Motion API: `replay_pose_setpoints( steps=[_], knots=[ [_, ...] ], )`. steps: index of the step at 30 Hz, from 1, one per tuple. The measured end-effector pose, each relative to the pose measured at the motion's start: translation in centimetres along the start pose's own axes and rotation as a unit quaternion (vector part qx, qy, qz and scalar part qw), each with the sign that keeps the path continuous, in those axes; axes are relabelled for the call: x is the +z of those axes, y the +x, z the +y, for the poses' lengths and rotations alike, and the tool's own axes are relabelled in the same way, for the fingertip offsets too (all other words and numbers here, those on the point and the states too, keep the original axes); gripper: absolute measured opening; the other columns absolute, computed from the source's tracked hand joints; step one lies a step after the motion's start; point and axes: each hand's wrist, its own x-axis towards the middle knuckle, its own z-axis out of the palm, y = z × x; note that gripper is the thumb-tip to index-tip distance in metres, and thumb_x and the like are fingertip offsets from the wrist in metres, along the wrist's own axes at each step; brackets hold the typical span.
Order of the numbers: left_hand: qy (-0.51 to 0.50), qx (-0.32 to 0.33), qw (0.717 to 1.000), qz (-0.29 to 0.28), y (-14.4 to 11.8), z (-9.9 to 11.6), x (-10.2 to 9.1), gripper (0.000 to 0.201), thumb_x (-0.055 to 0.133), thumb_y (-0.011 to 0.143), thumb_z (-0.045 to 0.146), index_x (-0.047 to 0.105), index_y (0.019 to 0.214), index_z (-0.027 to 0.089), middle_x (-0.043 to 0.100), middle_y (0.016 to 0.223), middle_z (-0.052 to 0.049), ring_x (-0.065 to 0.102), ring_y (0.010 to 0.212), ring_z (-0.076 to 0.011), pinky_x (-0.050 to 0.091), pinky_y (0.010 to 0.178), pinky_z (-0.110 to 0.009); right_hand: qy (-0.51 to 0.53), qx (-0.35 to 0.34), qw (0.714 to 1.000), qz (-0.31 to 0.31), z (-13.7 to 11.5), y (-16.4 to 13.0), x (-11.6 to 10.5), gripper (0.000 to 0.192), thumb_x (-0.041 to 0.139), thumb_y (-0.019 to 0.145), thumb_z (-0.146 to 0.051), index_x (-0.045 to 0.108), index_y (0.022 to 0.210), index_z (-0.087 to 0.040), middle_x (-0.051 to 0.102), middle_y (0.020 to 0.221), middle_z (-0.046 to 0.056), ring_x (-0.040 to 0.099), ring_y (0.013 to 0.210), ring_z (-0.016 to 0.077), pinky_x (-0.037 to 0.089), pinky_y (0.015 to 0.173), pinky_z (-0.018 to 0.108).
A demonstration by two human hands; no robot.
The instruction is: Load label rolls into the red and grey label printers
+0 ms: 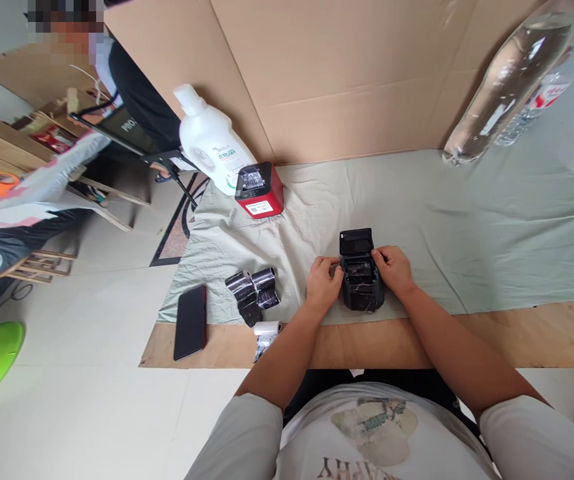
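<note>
Squarely between two bare hands, a black device (361, 293) sits on a pale green cloth (311, 220), its lid (356, 242) tipped up beyond the fingertips, apparently to leave the inside exposed. The grip from both sides seems meant to steady the device without covering its opening. To the left of the left hand (324, 283), two dark rolls (251, 287) lie with loose strips trailing, likely kept within easy reach; a white roll (267, 329) rests just beside the left forearm. Farther left, a phone (190, 323) lies flat, probably set there to be clear of the work. Ahead and left of that hand, a red box (261, 193) stands near a white bottle (217, 143).

The left hand is partly closed, thumb and bent forefinger at the device's left edge. Opposite, the right hand (393, 268) is curled as loosely, its thumb and fingers on the right edge beside the lid's hinge end; how hard either hand presses cannot be told.
</note>
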Motion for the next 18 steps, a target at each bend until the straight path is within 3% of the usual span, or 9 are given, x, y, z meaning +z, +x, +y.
replay_pose_setpoints(
  steps=[4, 8, 11, 14, 18],
  knots=[
    [0.039, 0.074, 0.996, 0.017, -0.2, 1.8, -0.8, 0.016, 0.056, 0.085, 0.020, 0.068, 0.095, 0.020, 0.067, 0.103, -0.010, 0.056, 0.103, -0.0265, 0.045, 0.098, -0.045, -0.010, -0.015, 1.000, 0.004, 0.3, 0.0, 0.3, 0.045, 0.038, 0.093, -0.056, 0.063, 0.072, -0.025, 0.068, 0.080, 0.010, 0.059, 0.085, 0.0261, 0.047, 0.083, 0.043],
    [0.077, 0.141, 0.981, -0.104, 1.1, 3.6, -0.5, 0.016, 0.062, 0.079, 0.016, 0.070, 0.091, 0.022, 0.070, 0.099, -0.011, 0.051, 0.105, -0.0314, 0.038, 0.102, -0.050, -0.013, -0.024, 1.000, 0.004, 0.5, 0.1, 0.4, 0.046, 0.037, 0.094, -0.055, 0.064, 0.073, -0.024, 0.068, 0.079, 0.010, 0.059, 0.084, 0.0259, 0.047, 0.083, 0.043],
    [0.164, 0.168, 0.954, -0.186, 2.7, 4.3, 0.8, 0.011, 0.069, 0.070, 0.012, 0.069, 0.077, 0.020, 0.066, 0.085, -0.013, 0.049, 0.105, -0.0358, 0.035, 0.101, -0.053, -0.016, -0.025, 1.000, 0.005, 0.6, 0.0, 0.4, 0.045, 0.037, 0.094, -0.054, 0.064, 0.074, -0.024, 0.067, 0.079, 0.010, 0.058, 0.084, 0.0259, 0.047, 0.082, 0.043],
    [0.263, 0.201, 0.919, -0.214, 3.7, 5.1, 2.1, 0.010, 0.065, 0.071, 0.008, 0.065, 0.065, 0.017, 0.062, 0.079, -0.015, 0.051, 0.103, -0.0365, 0.034, 0.099, -0.053, -0.022, -0.021, 1.000, 0.002, 0.7, 0.1, 0.5, 0.044, 0.037, 0.094, -0.052, 0.064, 0.074, -0.024, 0.068, 0.081, 0.011, 0.058, 0.085, 0.0260, 0.046, 0.083, 0.042],
    [0.325, 0.205, 0.893, -0.233, 4.0, 6.2, 2.2, 0.010, 0.063, 0.068, 0.003, 0.065, 0.069, 0.013, 0.062, 0.084, -0.018, 0.054, 0.102, -0.0381, 0.034, 0.098, -0.054, -0.026, -0.021, 0.999, -0.001, 0.9, 0.2, 0.5, 0.040, 0.039, 0.092, -0.049, 0.063, 0.073, -0.023, 0.068, 0.082, 0.011, 0.058, 0.086, 0.0262, 0.046, 0.085, 0.043]
  ],
)
